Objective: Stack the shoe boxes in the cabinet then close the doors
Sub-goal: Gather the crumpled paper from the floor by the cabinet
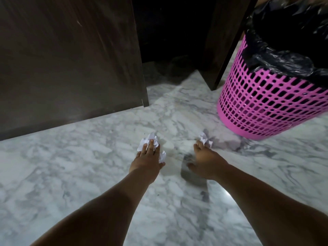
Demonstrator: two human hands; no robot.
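Both forearms reach forward from the bottom edge, low over the marble floor (74, 162). My left hand (147, 161) lies on a crumpled paper (150, 141) at about eleven o'clock of centre, fingers laid over it and starting to gather it. My right hand (206, 161) pinches a second paper wad (205, 138) at one o'clock. I judge both are held this way for dropping into the pink basket (266, 107), which stands at two o'clock, tilted in this wide view, with a black liner (284, 41) draped over its rim. No shoe boxes show, so I cannot give their heading or long axis. A dark cabinet door (71, 59) stands at ten o'clock, the shadowed opening (168, 29) at twelve.
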